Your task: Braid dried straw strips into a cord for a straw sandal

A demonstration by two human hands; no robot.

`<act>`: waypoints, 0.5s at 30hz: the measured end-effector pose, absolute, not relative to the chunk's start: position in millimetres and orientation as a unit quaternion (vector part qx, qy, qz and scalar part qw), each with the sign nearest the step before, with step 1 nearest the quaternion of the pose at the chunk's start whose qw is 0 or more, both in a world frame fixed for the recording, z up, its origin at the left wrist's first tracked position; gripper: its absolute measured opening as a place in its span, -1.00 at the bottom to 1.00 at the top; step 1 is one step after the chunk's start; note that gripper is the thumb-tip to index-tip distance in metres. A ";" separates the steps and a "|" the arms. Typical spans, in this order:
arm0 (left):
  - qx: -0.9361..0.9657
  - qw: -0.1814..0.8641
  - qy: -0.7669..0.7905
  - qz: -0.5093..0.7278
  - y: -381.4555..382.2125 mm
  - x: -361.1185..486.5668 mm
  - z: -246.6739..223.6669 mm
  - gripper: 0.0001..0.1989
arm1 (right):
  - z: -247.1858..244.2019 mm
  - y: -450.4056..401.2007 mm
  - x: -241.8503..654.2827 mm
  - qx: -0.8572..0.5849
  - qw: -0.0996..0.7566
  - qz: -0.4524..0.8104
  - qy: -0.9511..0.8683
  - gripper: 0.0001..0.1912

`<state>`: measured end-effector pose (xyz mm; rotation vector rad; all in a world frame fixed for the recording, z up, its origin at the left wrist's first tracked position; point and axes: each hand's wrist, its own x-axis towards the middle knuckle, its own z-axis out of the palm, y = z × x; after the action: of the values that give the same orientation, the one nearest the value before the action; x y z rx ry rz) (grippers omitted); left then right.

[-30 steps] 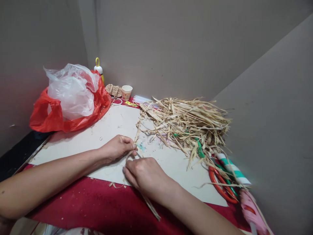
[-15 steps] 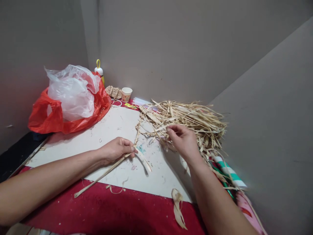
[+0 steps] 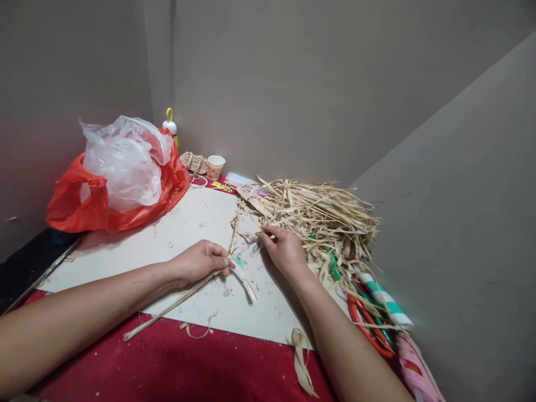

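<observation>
Below the middle of the view, my left hand [image 3: 209,259] is closed in a pinch on a braid of dried plant strips [image 3: 234,231]. The braid runs away from the fingers toward the back of the board. From the same grip a long folded strip [image 3: 167,307] slants toward the front left, and a short flat pale strip [image 3: 245,282] sticks out to the right. My right hand [image 3: 285,251] is pinched, its fingertips close to a twisted strand [image 3: 250,237]. What lies between those fingers is too small to make out. A heap of dried strips [image 3: 326,212] lies just behind it.
A white board [image 3: 192,223] lies on a red cloth [image 3: 188,363]. A red plastic bag [image 3: 79,195] stands at left; a paper cup [image 3: 215,167] and a small woven piece [image 3: 194,162] are behind. Red-handled scissors [image 3: 366,326] and a green-striped roll [image 3: 387,301] lie at right.
My right hand has moved left and slightly down, nearer my left hand. The red handles are now uncovered at right. My left hand keeps its pinch on the braid.
</observation>
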<state>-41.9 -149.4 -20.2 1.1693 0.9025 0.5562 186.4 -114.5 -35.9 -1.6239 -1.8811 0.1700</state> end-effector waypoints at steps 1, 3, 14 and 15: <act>0.525 0.704 0.408 0.249 -149.5 -42.0 -20.3 -0.85 | -33.5 -115.0 186.8 -0.610 0.342 0.075 -0.710 -0.73; 0.523 0.705 0.410 0.246 -149.6 -42.0 -21.2 -0.85 | -24.4 -117.5 188.2 -0.601 0.398 0.108 -0.685 -0.76; 0.512 0.717 0.400 0.255 -147.4 -41.9 -23.8 -0.81 | 32.9 -151.8 185.1 -0.530 0.227 0.553 -0.601 -0.69; 0.512 0.718 0.398 0.255 -147.6 -41.9 -23.3 -0.81 | 33.7 -154.9 181.7 -0.521 0.198 0.560 -0.613 -0.69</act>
<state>-41.9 -147.6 -23.3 1.1321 0.8803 0.5641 181.7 -154.9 33.7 -1.4592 -1.7161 1.5664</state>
